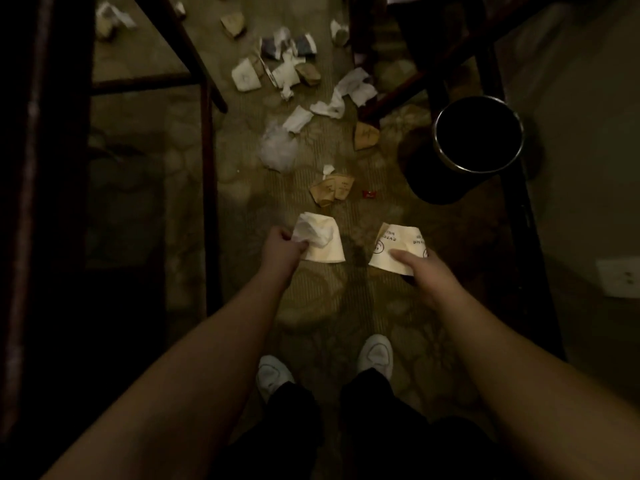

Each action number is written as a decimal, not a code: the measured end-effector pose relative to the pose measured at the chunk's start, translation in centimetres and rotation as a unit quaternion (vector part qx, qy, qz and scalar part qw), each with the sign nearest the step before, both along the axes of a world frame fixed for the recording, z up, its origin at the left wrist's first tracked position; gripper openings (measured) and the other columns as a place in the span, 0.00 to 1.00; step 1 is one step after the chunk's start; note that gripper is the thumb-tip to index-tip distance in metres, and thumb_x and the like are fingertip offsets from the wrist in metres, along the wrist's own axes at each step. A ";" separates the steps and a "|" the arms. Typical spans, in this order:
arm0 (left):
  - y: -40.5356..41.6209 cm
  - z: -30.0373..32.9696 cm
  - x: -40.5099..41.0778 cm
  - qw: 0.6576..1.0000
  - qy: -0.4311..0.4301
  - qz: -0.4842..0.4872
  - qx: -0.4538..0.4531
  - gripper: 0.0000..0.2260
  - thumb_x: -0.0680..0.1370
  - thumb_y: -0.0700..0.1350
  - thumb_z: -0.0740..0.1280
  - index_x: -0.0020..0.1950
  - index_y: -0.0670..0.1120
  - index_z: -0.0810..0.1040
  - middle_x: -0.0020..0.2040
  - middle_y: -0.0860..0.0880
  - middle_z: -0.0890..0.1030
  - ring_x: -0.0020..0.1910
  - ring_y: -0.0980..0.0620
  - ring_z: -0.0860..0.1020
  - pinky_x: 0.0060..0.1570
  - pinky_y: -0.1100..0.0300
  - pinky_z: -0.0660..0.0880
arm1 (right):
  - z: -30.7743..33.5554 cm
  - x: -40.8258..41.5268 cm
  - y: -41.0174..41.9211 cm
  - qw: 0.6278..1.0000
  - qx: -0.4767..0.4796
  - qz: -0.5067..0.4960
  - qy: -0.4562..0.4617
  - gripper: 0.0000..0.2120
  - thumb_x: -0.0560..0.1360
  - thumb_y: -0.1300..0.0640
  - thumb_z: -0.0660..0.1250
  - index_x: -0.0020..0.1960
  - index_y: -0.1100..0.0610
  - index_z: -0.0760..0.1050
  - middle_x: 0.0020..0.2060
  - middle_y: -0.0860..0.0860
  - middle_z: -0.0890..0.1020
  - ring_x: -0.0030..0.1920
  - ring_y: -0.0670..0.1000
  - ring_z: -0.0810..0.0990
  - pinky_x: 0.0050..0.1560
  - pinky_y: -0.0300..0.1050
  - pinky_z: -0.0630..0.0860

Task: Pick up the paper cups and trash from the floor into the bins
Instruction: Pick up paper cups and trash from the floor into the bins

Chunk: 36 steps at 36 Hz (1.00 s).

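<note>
Head view, looking down at a patterned carpet (311,306): the left hand (282,245) grips a white paper cup (325,251) stuffed with a crumpled tissue (313,230), while the right hand (424,271) holds a second, printed paper cup (398,249), thumb laid across its side. Ahead on the floor lie flattened brown cups (332,190), a small red wrapper (369,193), a clear plastic bag (278,148) and scattered white napkins (346,95). A dark round bin (479,136) stands to the right, beside wooden furniture legs (206,168).
</note>
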<state>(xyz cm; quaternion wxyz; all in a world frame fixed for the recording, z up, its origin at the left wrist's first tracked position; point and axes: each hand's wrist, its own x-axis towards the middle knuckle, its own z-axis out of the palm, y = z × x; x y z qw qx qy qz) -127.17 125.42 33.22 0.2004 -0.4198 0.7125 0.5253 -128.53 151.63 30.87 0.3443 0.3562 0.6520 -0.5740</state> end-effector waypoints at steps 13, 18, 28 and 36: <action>4.1 15.8 9.6 1.000 0.004 0.003 -0.005 0.13 0.78 0.42 0.70 0.61 0.46 0.72 0.52 0.49 0.77 0.44 0.55 0.74 0.35 0.62 0.67 | 13.6 9.5 2.0 0.996 -0.058 -0.063 0.028 0.25 0.69 0.54 0.78 0.62 0.51 0.73 0.57 0.53 0.83 0.56 0.55 0.83 0.61 0.59 0.78; 6.1 17.5 13.3 1.000 0.005 0.001 0.026 0.12 0.78 0.41 0.70 0.59 0.47 0.71 0.47 0.53 0.74 0.41 0.57 0.73 0.33 0.64 0.67 | 15.1 15.0 3.9 0.995 -0.043 -0.082 0.038 0.36 0.65 0.51 0.80 0.70 0.52 0.71 0.58 0.52 0.82 0.57 0.54 0.82 0.62 0.58 0.77; 11.1 16.2 24.8 0.996 -0.021 -0.075 0.033 0.13 0.77 0.43 0.71 0.60 0.46 0.72 0.51 0.49 0.76 0.48 0.51 0.77 0.49 0.54 0.77 | 16.8 32.8 8.9 0.984 0.010 -0.177 -0.009 0.31 0.68 0.51 0.79 0.67 0.54 0.73 0.56 0.54 0.84 0.53 0.55 0.84 0.58 0.57 0.80; 18.6 13.3 34.4 0.984 -0.062 -0.156 0.055 0.20 0.77 0.42 0.71 0.67 0.44 0.72 0.58 0.47 0.78 0.51 0.51 0.78 0.42 0.60 0.75 | 14.9 47.0 14.8 0.964 0.042 -0.246 -0.093 0.27 0.71 0.52 0.76 0.67 0.52 0.72 0.58 0.52 0.81 0.56 0.55 0.81 0.60 0.56 0.78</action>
